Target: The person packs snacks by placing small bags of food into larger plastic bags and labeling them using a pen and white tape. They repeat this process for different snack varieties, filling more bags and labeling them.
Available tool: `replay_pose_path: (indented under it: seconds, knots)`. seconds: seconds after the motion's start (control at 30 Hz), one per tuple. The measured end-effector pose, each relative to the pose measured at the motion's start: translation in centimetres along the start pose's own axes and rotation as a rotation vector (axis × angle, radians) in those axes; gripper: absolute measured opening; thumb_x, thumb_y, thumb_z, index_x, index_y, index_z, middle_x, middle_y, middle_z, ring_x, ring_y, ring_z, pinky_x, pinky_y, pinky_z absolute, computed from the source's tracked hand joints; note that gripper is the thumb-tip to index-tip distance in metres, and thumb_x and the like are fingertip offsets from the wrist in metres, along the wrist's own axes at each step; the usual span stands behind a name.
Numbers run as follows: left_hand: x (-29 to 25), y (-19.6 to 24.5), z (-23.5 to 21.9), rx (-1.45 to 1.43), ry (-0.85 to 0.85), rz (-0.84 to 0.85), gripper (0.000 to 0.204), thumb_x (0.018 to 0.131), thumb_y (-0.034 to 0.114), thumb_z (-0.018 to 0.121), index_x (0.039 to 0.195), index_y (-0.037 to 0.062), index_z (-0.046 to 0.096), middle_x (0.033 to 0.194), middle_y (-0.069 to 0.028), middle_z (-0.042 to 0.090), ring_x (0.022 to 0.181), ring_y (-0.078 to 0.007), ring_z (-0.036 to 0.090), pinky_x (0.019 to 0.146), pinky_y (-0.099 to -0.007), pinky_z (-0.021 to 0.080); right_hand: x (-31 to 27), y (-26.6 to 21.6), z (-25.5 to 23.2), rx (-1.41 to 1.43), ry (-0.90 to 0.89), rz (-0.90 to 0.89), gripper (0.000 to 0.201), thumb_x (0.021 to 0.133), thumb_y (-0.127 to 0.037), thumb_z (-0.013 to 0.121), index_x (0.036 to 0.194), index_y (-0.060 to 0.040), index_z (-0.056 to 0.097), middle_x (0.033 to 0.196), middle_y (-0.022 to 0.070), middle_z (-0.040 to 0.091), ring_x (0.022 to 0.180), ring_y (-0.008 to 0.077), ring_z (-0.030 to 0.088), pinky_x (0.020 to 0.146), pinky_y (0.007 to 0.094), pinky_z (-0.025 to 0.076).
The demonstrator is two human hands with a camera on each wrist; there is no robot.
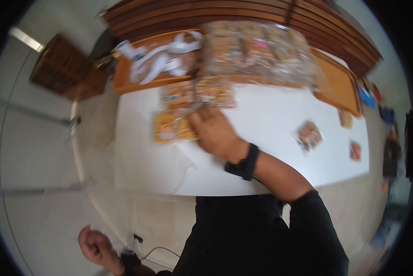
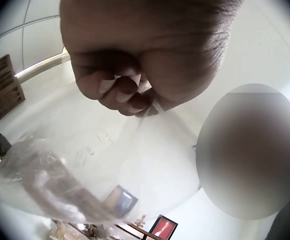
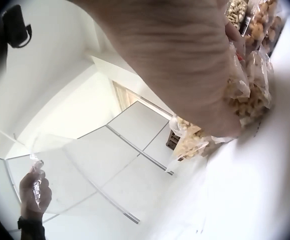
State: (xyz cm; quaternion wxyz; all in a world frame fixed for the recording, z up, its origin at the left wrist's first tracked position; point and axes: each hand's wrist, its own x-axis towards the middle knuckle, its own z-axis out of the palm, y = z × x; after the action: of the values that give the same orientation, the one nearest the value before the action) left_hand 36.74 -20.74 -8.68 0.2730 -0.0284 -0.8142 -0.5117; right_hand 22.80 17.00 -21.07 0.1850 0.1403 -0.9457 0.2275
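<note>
My left hand (image 1: 98,248) is low at the left, off the table, with its fingers curled round the gathered edge of a clear plastic bag (image 2: 50,180). The bag spreads out thin and see-through below the fist; crinkled film shows in that hand in the right wrist view. My right hand (image 1: 218,133) reaches over the white table, fingers at a packet of yellow snacks (image 1: 185,129). Another yellow snack packet (image 1: 165,126) lies just left of it. In the right wrist view snack packets (image 3: 245,95) crowd the palm; I cannot tell whether the fingers grip one.
Behind lie more snack packets (image 1: 179,94). An orange tray (image 1: 119,80) holds white ribbon-like strips, beside a large pile of bagged snacks (image 1: 261,53). Two small packets, one round-looking (image 1: 310,136) and one reddish (image 1: 355,151), lie at the right of the white table (image 1: 266,115).
</note>
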Motion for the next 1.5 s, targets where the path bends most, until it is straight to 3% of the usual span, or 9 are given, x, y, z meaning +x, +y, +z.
replay_pose_path:
  seconds: [0.47,0.53,0.57,0.67,0.7,0.77,0.9,1.3,1.5]
  knots:
    - [3.3,2.6,2.7,-0.004,0.164,0.131,0.033,0.093,0.007,0.060,0.124,-0.0037,0.058,0.079,0.0012,0.047,0.073,-0.0084,0.046,0.069,-0.0209,0.039,-8.8,-0.6,-4.7,-0.015,0.054,0.065,0.022,0.074,-0.004,0.062,0.095,-0.0030,0.055,0.091,0.0128,0.057,0.095,0.0293,0.052,0.088,0.0374,0.041]
    - [3.0,6.0,4.7,-0.045,0.122,0.189,0.008,0.095,0.008,0.055,0.089,0.0032,0.052,0.070,-0.0042,0.049,0.060,-0.0166,0.049,0.067,-0.0360,0.050,-10.7,-0.9,-5.4,0.003,0.052,0.110,0.025,0.075,-0.005,0.062,0.099,-0.0029,0.055,0.093,0.0138,0.056,0.095,0.0307,0.053,0.089,0.0388,0.042]
    - [2.7,7.5,5.9,-0.061,0.104,0.218,0.024,0.096,0.009,0.053,0.072,0.0067,0.049,0.066,-0.0069,0.050,0.054,-0.0207,0.051,0.066,-0.0436,0.056,-11.6,-1.1,-5.6,0.018,0.049,0.149,0.027,0.076,-0.005,0.062,0.101,-0.0029,0.055,0.095,0.0143,0.056,0.095,0.0315,0.054,0.090,0.0396,0.043]
    - [0.8,7.6,8.4,0.082,0.013,0.368,0.029,0.092,0.009,0.062,0.118,-0.0042,0.060,0.085,-0.0046,0.056,0.077,-0.0115,0.051,0.071,-0.0211,0.042,-13.5,-1.4,-6.2,0.033,0.042,0.231,0.032,0.076,-0.006,0.063,0.107,-0.0036,0.055,0.098,0.0155,0.056,0.095,0.0334,0.056,0.092,0.0425,0.044]
    - [0.6,8.6,10.0,0.329,-0.099,0.706,0.027,0.091,0.011,0.065,0.114,-0.0040,0.061,0.093,-0.0090,0.061,0.081,-0.0159,0.055,0.073,-0.0247,0.044,-13.9,-1.5,-6.5,0.037,0.037,0.245,0.033,0.076,-0.006,0.063,0.108,-0.0039,0.055,0.099,0.0158,0.056,0.095,0.0339,0.056,0.092,0.0435,0.044]
    - [-3.0,12.1,11.5,0.155,-0.514,0.174,0.017,0.087,0.011,0.065,0.097,-0.0029,0.061,0.101,-0.0138,0.064,0.085,-0.0225,0.061,0.073,-0.0362,0.049,-14.9,-1.3,-7.2,0.018,0.055,0.286,0.033,0.076,-0.006,0.063,0.108,-0.0042,0.055,0.100,0.0158,0.057,0.095,0.0339,0.056,0.093,0.0451,0.043]
    - [-6.7,16.7,20.4,0.021,-1.373,0.568,0.042,0.080,0.011,0.068,0.120,0.0005,0.059,0.075,-0.0106,0.068,0.062,-0.0272,0.068,0.053,-0.0396,0.053,-18.5,-0.4,-9.0,0.026,0.114,0.351,0.029,0.075,-0.007,0.064,0.103,-0.0056,0.059,0.100,0.0160,0.059,0.094,0.0351,0.056,0.088,0.0465,0.044]
    - [-13.9,12.2,27.8,0.067,-1.241,0.362,0.039,0.084,0.005,0.060,0.122,-0.0037,0.054,0.067,-0.0148,0.065,0.059,-0.0333,0.065,0.052,-0.0437,0.051,-27.0,0.1,-14.0,-0.058,0.149,0.510,0.049,0.062,0.001,0.078,0.102,-0.0012,0.051,0.114,0.0228,0.058,0.104,0.0439,0.056,0.089,0.0500,0.048]
    - [-15.1,9.9,33.8,-0.265,-1.106,0.142,0.035,0.090,0.007,0.056,0.123,-0.0022,0.052,0.074,-0.0196,0.065,0.068,-0.0416,0.063,0.063,-0.0498,0.049,-28.9,1.1,-16.3,0.144,0.213,0.833,0.044,0.065,-0.001,0.077,0.098,-0.0027,0.047,0.100,0.0160,0.058,0.095,0.0305,0.057,0.087,0.0383,0.047]
